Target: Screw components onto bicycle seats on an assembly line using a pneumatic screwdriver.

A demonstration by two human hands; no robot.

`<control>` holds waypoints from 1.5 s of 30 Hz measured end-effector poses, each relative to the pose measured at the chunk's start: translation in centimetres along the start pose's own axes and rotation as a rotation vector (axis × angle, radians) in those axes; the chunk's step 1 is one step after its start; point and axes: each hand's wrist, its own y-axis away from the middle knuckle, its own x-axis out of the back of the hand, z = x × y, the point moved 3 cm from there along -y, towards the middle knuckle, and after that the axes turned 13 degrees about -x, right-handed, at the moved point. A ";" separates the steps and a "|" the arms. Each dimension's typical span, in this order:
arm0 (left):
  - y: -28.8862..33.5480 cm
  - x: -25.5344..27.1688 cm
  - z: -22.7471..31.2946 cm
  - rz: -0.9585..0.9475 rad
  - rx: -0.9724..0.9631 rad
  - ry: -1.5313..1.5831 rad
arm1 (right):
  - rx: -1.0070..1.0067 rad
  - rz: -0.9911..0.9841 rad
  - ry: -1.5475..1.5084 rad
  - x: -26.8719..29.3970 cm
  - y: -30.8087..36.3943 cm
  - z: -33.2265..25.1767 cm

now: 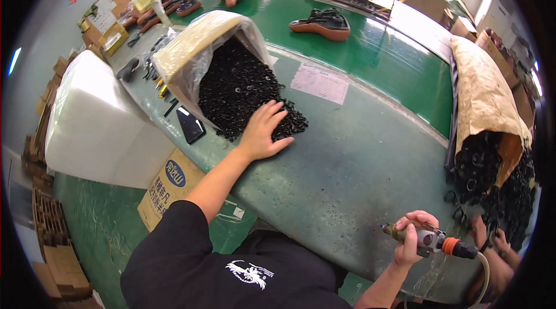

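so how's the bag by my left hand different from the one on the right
The clear plastic bag lies by the left hand, mouth open, black parts spilling onto the table. The brown paper bag lies at the table's right edge, near the right hand. Both hold small black parts.

Matt black parts (246, 95), probably plastic or rubber, spilling from crinkled clear-plastic bag (191, 57); scuffed, dull grey-green worktop (347, 158); glossy green belt (370, 48); creased brown paper sack (486, 100); metal-bodied tool (425, 238) with orange collar.
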 end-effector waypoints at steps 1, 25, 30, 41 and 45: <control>-0.5 -0.6 0.0 0.001 0.019 0.000 | 0.003 -0.030 -0.002 -1.1 -0.3 0.5; -2.5 -2.5 2.4 0.104 -0.013 0.101 | 0.131 -0.041 0.043 -3.4 0.7 3.6; -2.8 -2.6 4.5 0.052 -0.086 0.121 | 0.130 -0.081 0.066 -3.0 1.3 3.6; -4.0 -3.0 6.6 -0.044 -0.130 0.077 | 0.114 -0.039 0.029 -2.7 1.0 3.5; -4.5 -2.5 7.0 0.016 -0.097 0.128 | 0.078 -0.001 -0.006 -2.8 1.0 3.5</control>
